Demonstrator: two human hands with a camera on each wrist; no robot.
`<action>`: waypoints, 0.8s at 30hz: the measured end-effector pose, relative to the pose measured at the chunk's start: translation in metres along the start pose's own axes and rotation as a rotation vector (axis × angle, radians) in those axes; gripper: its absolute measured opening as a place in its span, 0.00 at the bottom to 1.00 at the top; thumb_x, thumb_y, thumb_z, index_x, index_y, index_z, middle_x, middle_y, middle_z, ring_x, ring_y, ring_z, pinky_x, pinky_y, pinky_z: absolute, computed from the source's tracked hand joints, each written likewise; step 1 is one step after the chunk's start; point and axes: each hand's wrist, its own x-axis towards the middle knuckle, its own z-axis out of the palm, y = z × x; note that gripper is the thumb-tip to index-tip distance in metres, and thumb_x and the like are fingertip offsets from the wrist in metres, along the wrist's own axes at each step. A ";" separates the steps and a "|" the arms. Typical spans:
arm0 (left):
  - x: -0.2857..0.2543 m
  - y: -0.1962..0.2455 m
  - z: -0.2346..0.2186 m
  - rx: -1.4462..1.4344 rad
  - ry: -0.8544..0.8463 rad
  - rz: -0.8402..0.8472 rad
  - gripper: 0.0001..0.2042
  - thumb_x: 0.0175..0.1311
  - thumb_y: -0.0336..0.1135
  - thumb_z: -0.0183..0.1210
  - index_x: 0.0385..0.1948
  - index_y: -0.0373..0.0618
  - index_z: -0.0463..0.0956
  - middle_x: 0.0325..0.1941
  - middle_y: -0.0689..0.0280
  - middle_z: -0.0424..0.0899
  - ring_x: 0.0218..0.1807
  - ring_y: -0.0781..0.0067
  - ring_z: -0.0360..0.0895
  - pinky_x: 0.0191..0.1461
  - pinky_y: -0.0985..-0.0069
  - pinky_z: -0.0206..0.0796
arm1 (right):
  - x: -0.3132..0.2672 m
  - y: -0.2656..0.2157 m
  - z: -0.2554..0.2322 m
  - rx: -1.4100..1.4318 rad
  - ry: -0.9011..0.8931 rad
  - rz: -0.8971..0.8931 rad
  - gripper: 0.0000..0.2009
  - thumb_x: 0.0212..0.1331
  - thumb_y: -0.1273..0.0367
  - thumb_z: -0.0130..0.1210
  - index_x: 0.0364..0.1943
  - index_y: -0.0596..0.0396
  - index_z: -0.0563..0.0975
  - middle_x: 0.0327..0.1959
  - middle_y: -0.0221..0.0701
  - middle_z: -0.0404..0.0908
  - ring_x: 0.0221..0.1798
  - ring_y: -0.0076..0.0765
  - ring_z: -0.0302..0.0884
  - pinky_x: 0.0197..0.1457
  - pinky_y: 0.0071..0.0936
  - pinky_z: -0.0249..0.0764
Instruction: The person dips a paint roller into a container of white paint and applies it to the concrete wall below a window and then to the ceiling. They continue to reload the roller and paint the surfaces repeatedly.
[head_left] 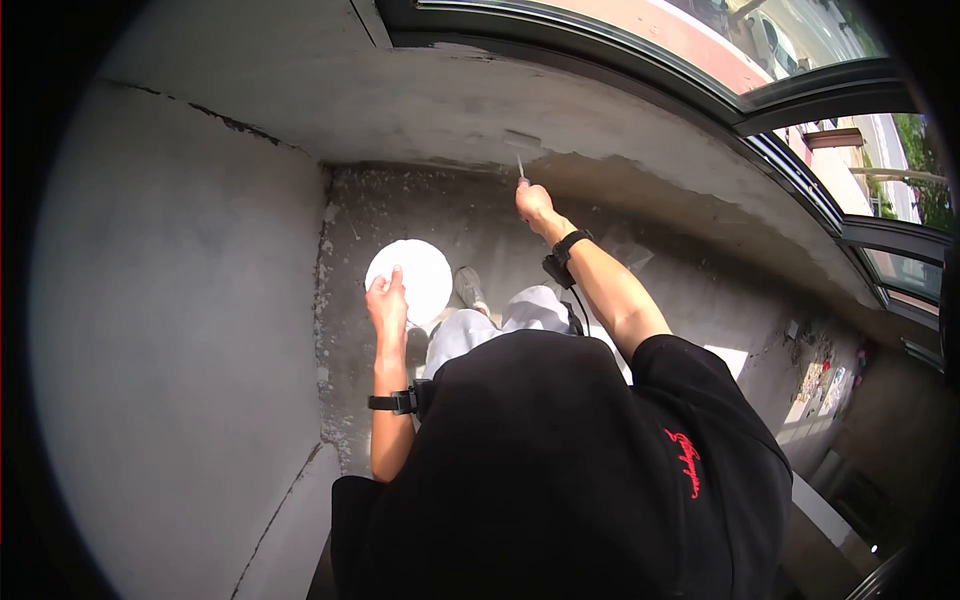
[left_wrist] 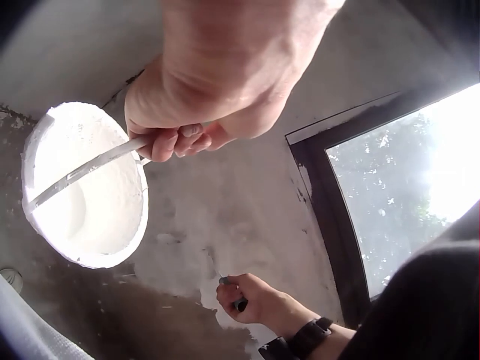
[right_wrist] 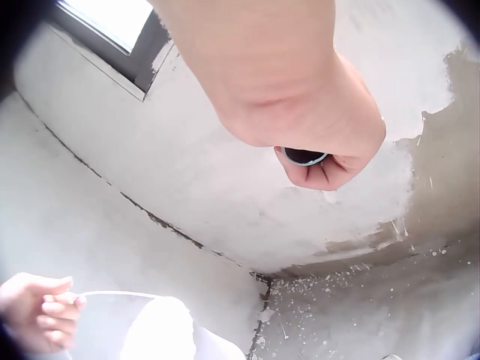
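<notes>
A round white bucket (left_wrist: pixel 112 259), coated white inside, hangs by its bail handle (left_wrist: pixel 82 171) from my left hand (head_left: pixel 387 300), whose fingers curl round the bail. My right hand (head_left: pixel 538 208) is stretched out toward the wall below the window. It grips a tool by a dark handle (right_wrist: pixel 304 156) with a teal rim. In the head view a thin shaft leads from that hand to a narrow crosswise tool head (head_left: pixel 522 140), right at the wall (head_left: pixel 440 115). Whether this is a roller or a trowel I cannot tell.
Dark-framed windows (head_left: pixel 740 118) run above the worked wall. Pale coating meets a bare brownish patch (head_left: pixel 600 185) low on it. A grey side wall (head_left: pixel 180 260) joins at the left corner. White specks dot the floor (head_left: pixel 345 215); a shoe (head_left: pixel 468 287) stands beside the bucket.
</notes>
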 end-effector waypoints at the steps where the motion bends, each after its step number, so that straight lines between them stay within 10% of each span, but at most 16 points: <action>1: -0.001 -0.001 0.001 -0.004 0.016 -0.011 0.14 0.64 0.40 0.56 0.19 0.47 0.66 0.17 0.75 0.66 0.16 0.88 0.59 0.18 0.84 0.52 | -0.010 -0.004 0.000 -0.066 -0.029 -0.028 0.30 0.67 0.51 0.36 0.28 0.68 0.78 0.21 0.45 0.79 0.27 0.44 0.79 0.37 0.40 0.72; 6: 0.009 -0.020 0.002 -0.034 0.000 0.001 0.16 0.64 0.40 0.57 0.19 0.48 0.63 0.16 0.75 0.64 0.17 0.87 0.58 0.18 0.82 0.50 | -0.057 -0.054 0.034 -0.054 -0.083 -0.211 0.32 0.67 0.48 0.35 0.24 0.66 0.76 0.19 0.44 0.77 0.26 0.47 0.79 0.37 0.42 0.71; 12: 0.009 -0.014 0.006 -0.014 0.014 0.007 0.16 0.64 0.40 0.57 0.19 0.48 0.63 0.16 0.75 0.65 0.17 0.87 0.58 0.18 0.82 0.51 | -0.070 -0.092 0.043 0.444 -0.297 -0.025 0.24 0.70 0.52 0.37 0.22 0.55 0.66 0.17 0.28 0.64 0.18 0.27 0.60 0.21 0.27 0.60; 24: 0.004 -0.005 0.013 -0.005 -0.029 -0.004 0.16 0.63 0.40 0.57 0.19 0.47 0.64 0.16 0.75 0.65 0.15 0.86 0.58 0.16 0.81 0.49 | -0.039 -0.035 -0.012 0.589 -0.196 0.067 0.22 0.70 0.55 0.37 0.23 0.55 0.67 0.15 0.26 0.63 0.15 0.24 0.55 0.18 0.24 0.54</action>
